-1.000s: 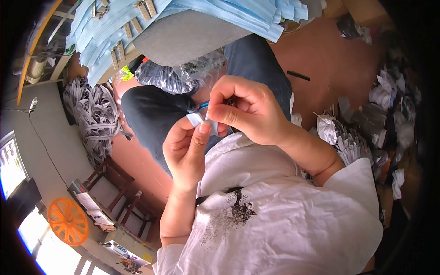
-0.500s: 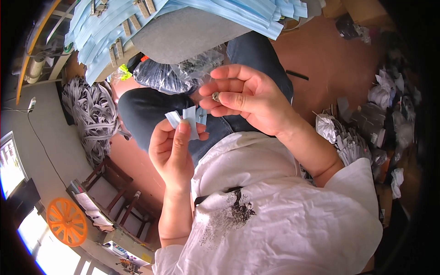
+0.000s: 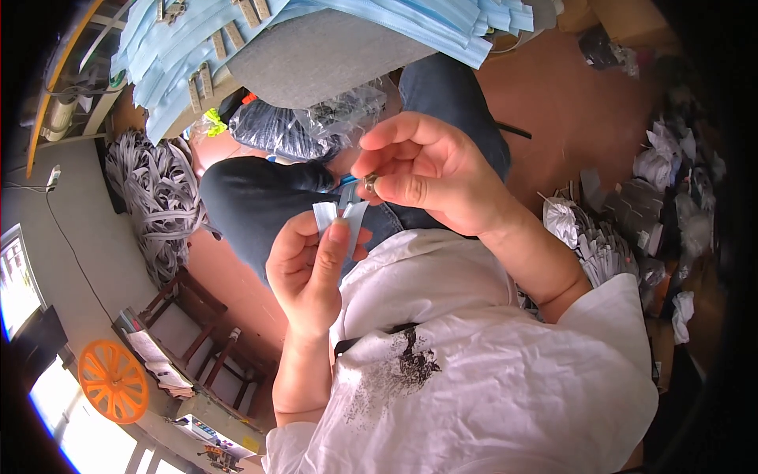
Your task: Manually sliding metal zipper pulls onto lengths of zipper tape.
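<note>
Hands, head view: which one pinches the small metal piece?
The right hand, with the small metal piece at its thumb tip; the left hand pinches light-blue tape.

The tape in the left fingers is pale blue; the metal piece in the right fingers, dull gold. Beyond them, strips are light blue, the surface grey.

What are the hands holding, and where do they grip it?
Left hand: pale blue tape, pinched near its ends. Right hand: a small metal piece; which part is too small to tell.
</note>
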